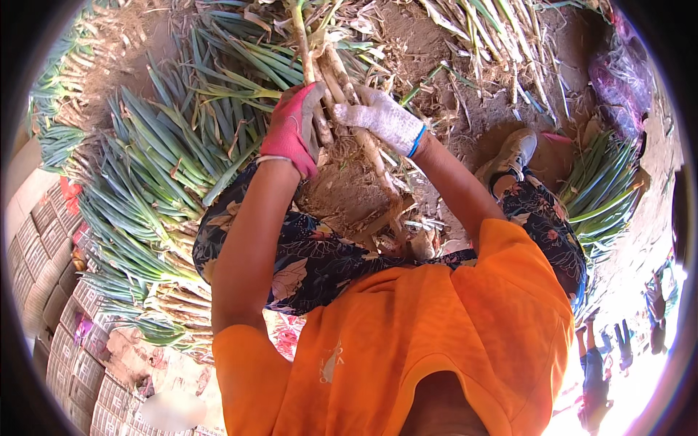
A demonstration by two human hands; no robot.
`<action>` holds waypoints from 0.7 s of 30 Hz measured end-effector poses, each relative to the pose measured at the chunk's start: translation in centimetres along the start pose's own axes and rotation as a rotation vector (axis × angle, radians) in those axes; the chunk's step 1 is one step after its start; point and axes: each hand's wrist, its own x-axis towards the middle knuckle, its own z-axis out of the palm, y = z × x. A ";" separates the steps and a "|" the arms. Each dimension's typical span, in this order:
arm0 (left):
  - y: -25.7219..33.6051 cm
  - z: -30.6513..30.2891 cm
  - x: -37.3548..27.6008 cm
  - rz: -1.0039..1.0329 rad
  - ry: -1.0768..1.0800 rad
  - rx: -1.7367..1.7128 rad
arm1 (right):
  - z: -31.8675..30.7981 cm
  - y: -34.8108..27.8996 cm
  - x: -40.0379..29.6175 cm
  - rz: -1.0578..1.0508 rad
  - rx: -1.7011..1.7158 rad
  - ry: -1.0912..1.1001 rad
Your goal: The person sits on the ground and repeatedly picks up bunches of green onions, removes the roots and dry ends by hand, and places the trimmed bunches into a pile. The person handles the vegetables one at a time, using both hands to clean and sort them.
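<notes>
In front of me my left hand [292, 128], in a pinkish-red glove with a grey palm side, is closed around a long green onion stalk [302, 41]. My right hand [384, 119], in a dirty white knit glove with a blue cuff edge, grips the stalks beside it, its thumb lying across them. One soil-stained onion stalk [373, 158] slants down below the right hand, its roots towards my lap. Parts of the held stalks are hidden behind the gloves. Dry peeled leaves and root scraps [417, 229] litter the ground beneath.
A large heap of green onions [158, 158] lies left of me. More stalks [504, 32] lie ahead right, and another bunch [602, 185] is beside my right leg. A purplish net sack [621, 87] stands far right. Stacked boxes [71, 349] line the left; people [594, 376] stand behind.
</notes>
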 end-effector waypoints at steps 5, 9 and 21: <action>0.6 -0.1 -1.3 -0.068 0.011 0.053 | 1.0 0.2 -0.6 -0.007 0.096 -0.025; 1.5 -1.1 -0.7 -0.117 -0.096 -0.034 | -1.9 3.8 1.8 -0.018 0.453 0.304; -1.3 0.6 -1.8 -0.186 -0.296 -0.069 | -0.8 -0.2 5.0 -0.089 -0.693 0.305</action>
